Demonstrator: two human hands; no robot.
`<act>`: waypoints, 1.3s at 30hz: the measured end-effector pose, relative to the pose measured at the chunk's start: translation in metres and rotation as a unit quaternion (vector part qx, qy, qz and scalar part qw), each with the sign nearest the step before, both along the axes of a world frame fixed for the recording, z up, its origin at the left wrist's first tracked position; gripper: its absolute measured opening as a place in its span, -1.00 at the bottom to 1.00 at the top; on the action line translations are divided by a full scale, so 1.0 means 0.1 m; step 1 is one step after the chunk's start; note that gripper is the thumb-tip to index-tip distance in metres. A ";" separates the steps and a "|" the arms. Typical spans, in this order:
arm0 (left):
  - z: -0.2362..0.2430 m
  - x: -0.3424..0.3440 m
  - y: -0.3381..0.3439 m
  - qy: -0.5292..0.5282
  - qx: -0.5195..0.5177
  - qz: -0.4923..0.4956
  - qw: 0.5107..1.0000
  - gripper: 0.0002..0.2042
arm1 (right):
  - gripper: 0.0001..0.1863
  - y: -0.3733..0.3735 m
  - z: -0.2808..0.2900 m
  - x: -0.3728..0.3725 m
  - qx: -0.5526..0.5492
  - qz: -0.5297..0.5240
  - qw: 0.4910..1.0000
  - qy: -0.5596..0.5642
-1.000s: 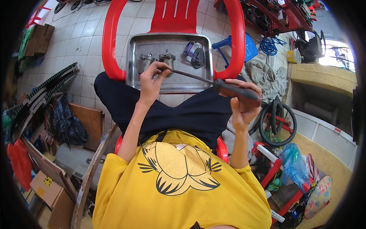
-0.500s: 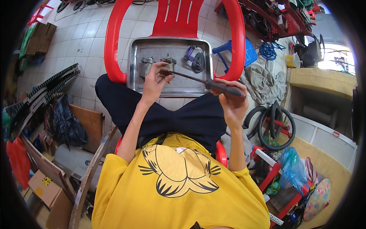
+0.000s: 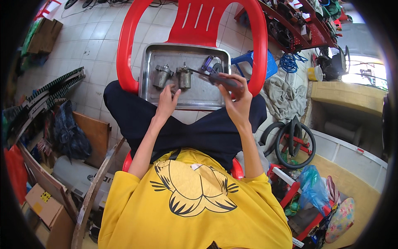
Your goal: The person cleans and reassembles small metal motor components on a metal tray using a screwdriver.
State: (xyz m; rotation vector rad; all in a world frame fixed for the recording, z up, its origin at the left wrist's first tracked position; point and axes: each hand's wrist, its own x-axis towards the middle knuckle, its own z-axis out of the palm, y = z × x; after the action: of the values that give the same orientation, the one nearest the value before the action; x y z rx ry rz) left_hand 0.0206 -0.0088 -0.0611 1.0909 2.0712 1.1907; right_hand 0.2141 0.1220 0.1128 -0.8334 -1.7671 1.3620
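Observation:
A metal tray [image 3: 207, 98] lies in front of me, holding two grey metal cylinders with flanged tops and short shafts, like small motors. My right hand [image 3: 237, 94] grips a screwdriver [image 3: 226, 81] by its dark handle. Its blade slants left, and the tip is at the top of the right cylinder [image 3: 185, 79]; whether it touches cannot be made out. Just below the left cylinder [image 3: 162, 77], my left hand [image 3: 168, 101] has its fingers apart with nothing seen in them. Toward the tray's far right corner lie a purple object [image 3: 207, 63] and a dark rounded piece [image 3: 216, 69].
The tray rests on a red plastic chair [image 3: 124, 54] facing me. To its right are a blue stool [image 3: 265, 64], a grey cloth [image 3: 286, 97] and black tyre tubes [image 3: 309, 141]. Boards and a cardboard box [image 3: 45, 203] are at left.
My left hand has come off the screwdriver's blade and moved down toward me. My right hand has shifted left with the screwdriver, whose tip is now at the right cylinder's top.

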 end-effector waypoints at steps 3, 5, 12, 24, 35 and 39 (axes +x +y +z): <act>0.02 0.03 0.10 -0.022 -0.027 0.007 0.999 -0.50 | -0.61 0.04 -0.03 -0.08 0.020 0.012 0.999 -0.031; 0.01 0.03 0.17 -0.029 -0.043 0.014 0.999 -0.46 | -0.61 0.03 -0.03 -0.14 0.036 0.016 0.999 -0.037; 0.11 0.09 0.25 0.013 -0.109 0.041 0.993 -0.39 | -0.61 0.05 -0.05 -0.19 0.057 0.008 0.997 -0.047; 0.17 0.09 0.27 0.026 -0.139 0.048 0.989 -0.41 | -0.60 0.10 -0.11 -0.16 0.037 0.003 0.999 -0.040; 0.18 0.09 0.27 0.020 -0.136 0.050 0.989 -0.40 | -0.61 0.09 -0.09 -0.18 0.043 0.008 0.998 -0.055; 0.17 0.09 0.28 0.011 -0.140 0.051 0.989 -0.39 | -0.63 0.10 0.00 -0.28 0.068 0.011 0.996 -0.062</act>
State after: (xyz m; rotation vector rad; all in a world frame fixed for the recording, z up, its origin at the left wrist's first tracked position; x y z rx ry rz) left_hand 0.0295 0.0188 -0.0441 0.8791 2.2516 0.8994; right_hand 0.1865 0.1324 0.1130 -0.8414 -1.9466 1.2111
